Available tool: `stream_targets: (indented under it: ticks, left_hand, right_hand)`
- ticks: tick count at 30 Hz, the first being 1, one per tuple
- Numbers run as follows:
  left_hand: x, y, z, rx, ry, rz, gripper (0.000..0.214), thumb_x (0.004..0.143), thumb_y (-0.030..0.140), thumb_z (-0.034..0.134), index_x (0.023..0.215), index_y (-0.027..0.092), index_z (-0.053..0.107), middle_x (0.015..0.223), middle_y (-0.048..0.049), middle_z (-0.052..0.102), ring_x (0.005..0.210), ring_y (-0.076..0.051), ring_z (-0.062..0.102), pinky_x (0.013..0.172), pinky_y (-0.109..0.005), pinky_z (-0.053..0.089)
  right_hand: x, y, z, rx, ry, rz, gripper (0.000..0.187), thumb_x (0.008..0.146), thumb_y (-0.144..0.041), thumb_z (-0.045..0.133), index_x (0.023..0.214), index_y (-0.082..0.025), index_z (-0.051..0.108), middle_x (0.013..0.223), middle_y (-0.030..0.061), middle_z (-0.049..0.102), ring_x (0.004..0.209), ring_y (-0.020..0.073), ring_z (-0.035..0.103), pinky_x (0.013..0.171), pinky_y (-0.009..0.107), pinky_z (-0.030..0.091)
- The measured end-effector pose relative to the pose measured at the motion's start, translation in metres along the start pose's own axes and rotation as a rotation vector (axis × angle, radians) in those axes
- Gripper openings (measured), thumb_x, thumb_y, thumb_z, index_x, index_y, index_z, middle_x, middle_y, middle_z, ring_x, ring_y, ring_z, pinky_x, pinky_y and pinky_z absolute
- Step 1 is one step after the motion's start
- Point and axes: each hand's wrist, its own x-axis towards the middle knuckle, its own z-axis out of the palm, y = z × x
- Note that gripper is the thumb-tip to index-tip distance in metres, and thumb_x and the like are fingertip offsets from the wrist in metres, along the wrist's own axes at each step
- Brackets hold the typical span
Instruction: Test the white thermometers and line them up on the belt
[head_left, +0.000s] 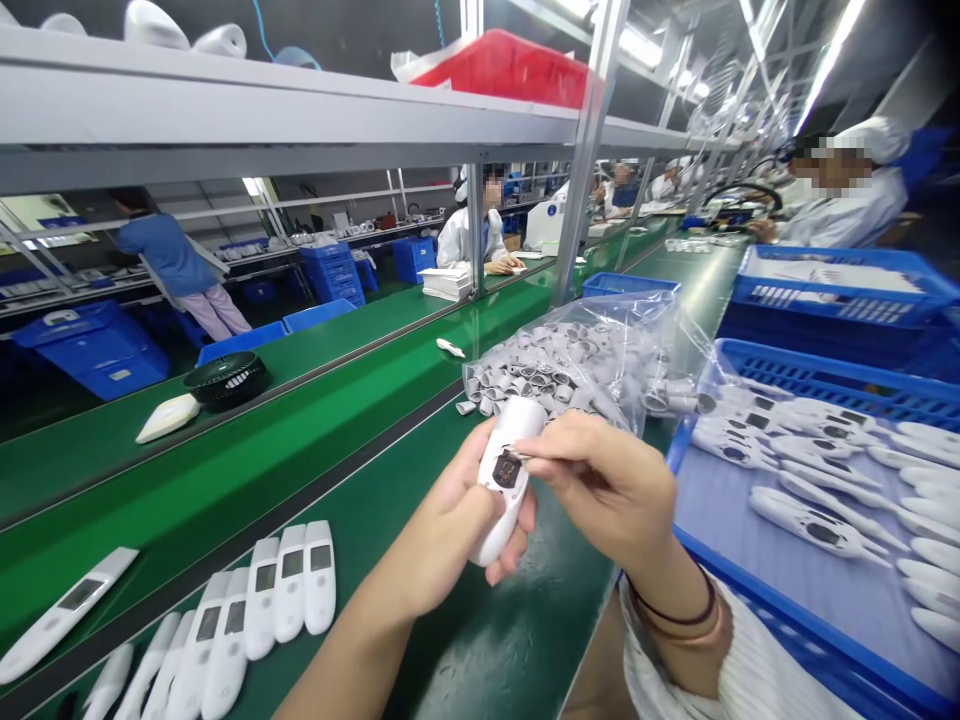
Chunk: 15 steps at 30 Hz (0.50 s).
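My left hand is closed around a white handheld thermometer, its narrow end tilted up and away from me. A dark rectangular window with parts inside shows on the thermometer's face. My right hand pinches at the upper edge of that window. Whatever sits between its fingertips is too small to make out. Just beyond both hands lies a clear plastic bag with many small grey caps spilling at its mouth.
White thermometers with screens stand in a row at lower left; another thermometer lies on the green belt. A blue basket of white housings is at my right. A metal post and shelf rise ahead. Co-workers sit farther off.
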Motion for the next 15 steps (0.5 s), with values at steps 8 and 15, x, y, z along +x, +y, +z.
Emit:
stream_targets:
  ticks: [8, 15]
  left_hand:
    - [-0.006, -0.007, 0.013, 0.138, 0.237, 0.136, 0.066, 0.095, 0.018, 0.047, 0.157, 0.032, 0.031, 0.066, 0.0046, 0.051, 0.055, -0.011, 0.047, 0.052, -0.020, 0.044]
    - [-0.006, -0.019, 0.014, 0.449, 0.336, 0.249, 0.071, 0.095, 0.014, 0.046, 0.158, 0.043, 0.029, 0.089, 0.0005, 0.063, 0.060, -0.013, 0.049, 0.056, -0.025, 0.045]
  right_hand:
    - [-0.014, -0.015, 0.005, -0.283, -0.001, -0.113, 0.014, 0.092, -0.010, 0.067, 0.100, -0.022, 0.068, 0.084, 0.0035, 0.076, 0.071, 0.0148, 0.072, 0.062, 0.025, 0.056]
    - [-0.005, -0.007, 0.017, 0.115, 0.023, 0.370, 0.018, 0.088, -0.032, 0.076, 0.086, -0.021, 0.061, 0.070, -0.0034, 0.058, 0.052, 0.0082, 0.050, 0.045, 0.020, 0.039]
